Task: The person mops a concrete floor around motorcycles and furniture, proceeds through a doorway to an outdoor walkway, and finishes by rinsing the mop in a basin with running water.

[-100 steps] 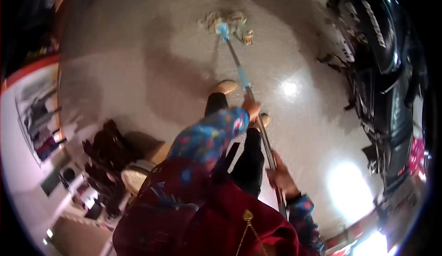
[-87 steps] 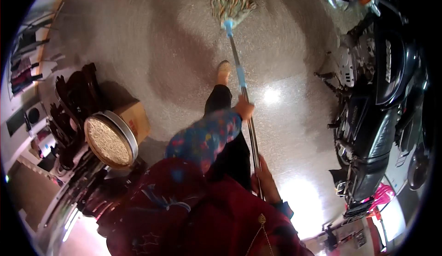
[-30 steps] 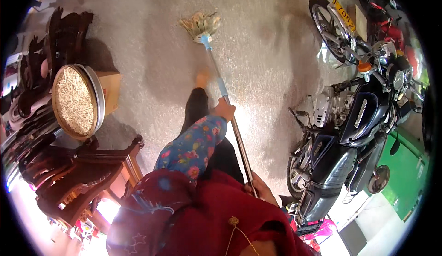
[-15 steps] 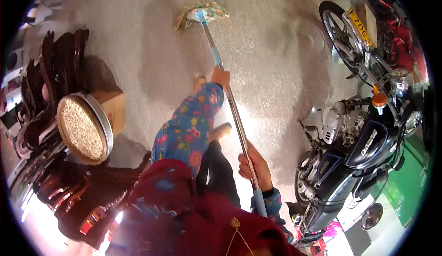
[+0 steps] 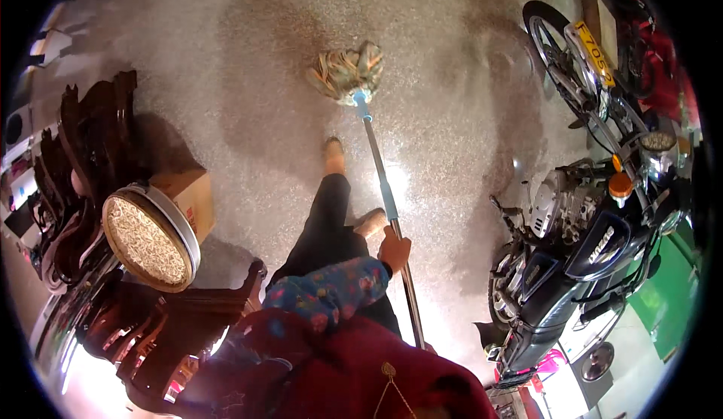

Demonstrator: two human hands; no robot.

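Observation:
My left hand (image 5: 394,249), in a flowered sleeve, is shut around the metal handle (image 5: 380,182) of a mop. The handle has a blue part near the bottom and runs up and away to the string mop head (image 5: 348,73), which lies on the speckled floor (image 5: 226,65) ahead of my feet. My right hand does not show; the handle's lower end disappears behind my red garment (image 5: 361,374). One of my feet (image 5: 334,155) stands just left of the handle, the other (image 5: 370,223) close to my left hand.
A dark motorcycle (image 5: 587,246) is parked close on the right, its front wheel (image 5: 561,50) toward the top. On the left stand carved dark wooden chairs (image 5: 90,155), a round woven tray (image 5: 151,234) and a cardboard box (image 5: 192,193).
The mop head has been pulled back toward my feet, and my left hand has slid back along the handle toward my body. My right hand, seen lower on the handle before, is now hidden.

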